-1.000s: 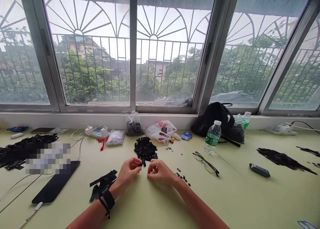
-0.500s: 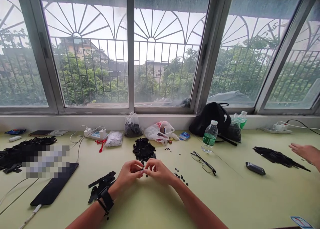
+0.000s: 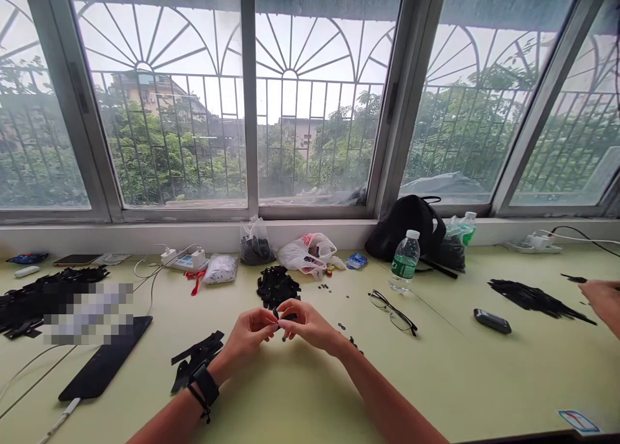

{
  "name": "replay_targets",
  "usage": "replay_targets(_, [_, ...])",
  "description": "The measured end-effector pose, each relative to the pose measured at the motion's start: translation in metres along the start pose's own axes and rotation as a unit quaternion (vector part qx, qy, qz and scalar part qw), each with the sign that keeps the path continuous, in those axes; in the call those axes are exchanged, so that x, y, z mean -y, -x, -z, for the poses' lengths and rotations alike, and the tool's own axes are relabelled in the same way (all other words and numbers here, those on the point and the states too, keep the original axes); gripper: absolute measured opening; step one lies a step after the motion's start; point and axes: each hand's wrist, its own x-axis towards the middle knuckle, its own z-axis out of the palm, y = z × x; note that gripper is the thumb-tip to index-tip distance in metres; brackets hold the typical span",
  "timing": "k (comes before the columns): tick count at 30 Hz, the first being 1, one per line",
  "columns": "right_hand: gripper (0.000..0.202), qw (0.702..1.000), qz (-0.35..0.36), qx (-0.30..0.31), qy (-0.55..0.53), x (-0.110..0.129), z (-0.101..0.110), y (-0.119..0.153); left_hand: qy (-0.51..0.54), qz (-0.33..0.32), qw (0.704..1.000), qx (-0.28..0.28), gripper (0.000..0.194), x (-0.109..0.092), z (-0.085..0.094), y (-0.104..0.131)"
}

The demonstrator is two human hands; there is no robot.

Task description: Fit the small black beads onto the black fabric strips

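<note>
1. Nearby, the bare desk (image 3: 300,405) lies between the forearms, and a black watch (image 3: 207,384) circles the left wrist.
2. Just past the watch, on the left, flat black strips (image 3: 197,355) overlap loosely. They look thin and light, probably limp like fabric; a free end seems the easiest place to pinch one.
3. Over the desk the left hand (image 3: 250,328) and right hand (image 3: 307,328) meet, thumbs and forefingers of both pinching a small black piece (image 3: 289,317). The fingers hide much of its shape. It is likely very light, bendable and hard to damage; fingertips at opposite ends should control it better than a full grip.
4. Close by, small black discs (image 3: 353,343) lie beside the right forearm, partly hidden by it. They appear stiff, light and apt to skid, so gripping by the rim suits them.
5. Behind the hands sits a heap of short black pieces (image 3: 277,286). Lifting one by a corner that sticks out would probably disturb its neighbours least.
6. Farther right, glasses (image 3: 393,312) rest on the desk, with an upright water bottle (image 3: 403,263) beyond them.
</note>
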Motion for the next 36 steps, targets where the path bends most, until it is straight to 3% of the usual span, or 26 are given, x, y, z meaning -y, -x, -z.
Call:
replay_targets(14, [0.038,0.999,-0.044,-0.009,0.027,-0.007,-0.001,0.0,0.029,0.023,0.999,0.03,0.032,0.003,-0.003,0.001])
replay_targets(26, [0.041,0.998,-0.004,-0.069,0.002,0.005,0.002,-0.001,0.013,0.013,0.999,0.03,0.028,-0.004,-0.003,0.003])
replay_targets(33, [0.042,1.0,-0.003,-0.007,-0.005,0.009,0.0,0.001,0.009,0.01,0.999,0.049,0.029,-0.014,-0.007,0.006])
replay_targets(36, [0.051,1.0,-0.005,-0.012,-0.013,0.009,-0.003,0.002,0.03,0.015,0.999,0.01,0.03,-0.014,-0.008,0.006])
